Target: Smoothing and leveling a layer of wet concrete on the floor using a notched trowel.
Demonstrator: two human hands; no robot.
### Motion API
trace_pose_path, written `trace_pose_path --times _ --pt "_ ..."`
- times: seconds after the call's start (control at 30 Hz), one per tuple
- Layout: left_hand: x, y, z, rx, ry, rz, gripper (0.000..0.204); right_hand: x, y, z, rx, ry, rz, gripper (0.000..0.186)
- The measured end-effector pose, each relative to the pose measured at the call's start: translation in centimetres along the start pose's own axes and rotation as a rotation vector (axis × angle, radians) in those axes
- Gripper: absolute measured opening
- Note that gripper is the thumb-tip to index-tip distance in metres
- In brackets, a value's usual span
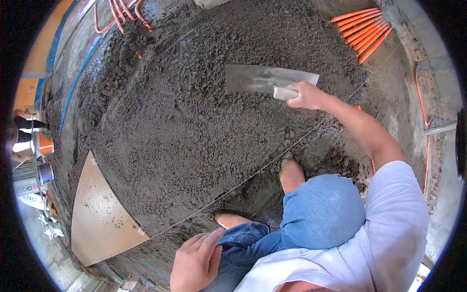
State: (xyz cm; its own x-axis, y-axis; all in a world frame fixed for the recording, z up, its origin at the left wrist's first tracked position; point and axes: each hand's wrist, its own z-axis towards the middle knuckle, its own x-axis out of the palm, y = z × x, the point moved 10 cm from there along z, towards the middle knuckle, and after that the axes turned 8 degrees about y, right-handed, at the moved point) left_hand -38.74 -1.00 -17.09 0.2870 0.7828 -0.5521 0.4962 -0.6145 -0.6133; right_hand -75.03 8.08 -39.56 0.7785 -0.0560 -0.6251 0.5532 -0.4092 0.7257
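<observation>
My right hand [309, 96] is wrapped round the pale handle of a long steel finishing trowel [253, 78]. The trowel's blade lies on grey, crumbly mortar [180, 126], roughly level and spread to the left of my outstretched arm. The mortar nearer me looks smoother than the lumpy part beyond the blade. My left hand [194, 260] rests by my left knee, its fingers loosely bent and the thumb apart, with nothing visible in it. I crouch with both feet in the mortar's near edge.
A taut string [272, 163] runs diagonally across, just ahead of my feet. One beige tile [102, 214] lies at the left on the mortar. Several orange pipes [362, 31] fan out at the far right; copper-coloured tubes [119, 12] rise at the far left, near a blue line [73, 90].
</observation>
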Motion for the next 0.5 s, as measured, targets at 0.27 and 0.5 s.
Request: trace_pose_path --times 0.27,0.5 --pt "-0.4 -0.3 -0.1 0.024 -0.009 -0.043 0.033 -5.3 -1.6 9.8 0.215 -0.061 0.217 0.037" --pt "-0.5 0.0 -0.4 0.042 -0.011 -0.076 0.033 3.2 6.0 9.3 0.128 0.274 0.149 0.029"
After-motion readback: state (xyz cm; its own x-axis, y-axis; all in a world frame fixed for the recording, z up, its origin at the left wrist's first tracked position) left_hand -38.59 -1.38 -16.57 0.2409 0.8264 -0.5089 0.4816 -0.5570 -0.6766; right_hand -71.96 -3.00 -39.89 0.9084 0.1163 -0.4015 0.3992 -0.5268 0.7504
